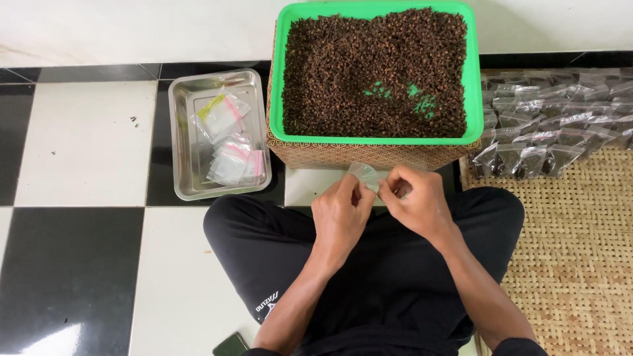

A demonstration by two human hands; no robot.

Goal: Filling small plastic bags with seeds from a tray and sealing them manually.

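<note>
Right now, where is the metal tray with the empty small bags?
The metal tray lies on the checkered floor, on the person's left, beside the green tub of cloves.

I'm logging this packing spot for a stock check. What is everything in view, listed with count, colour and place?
Tray: one, green, top centre, filled with dark brown dried spice.
Patterned box: one, brown woven look, under the tray.
Metal tray: one, silver, left of the green tray, on the floor.
Empty bags: a small heap, clear with coloured strips, in the metal tray.
Filled bags: many, clear with dark contents, piled at right.
Woven mat: one, tan, right side.
Floor tiles: black and white checks.
Phone: one, dark, bottom edge by the knee.
Small clear bag: one, held between both hands.
Left hand: fingers pinch the bag.
Right hand: fingers pinch the bag.
</note>
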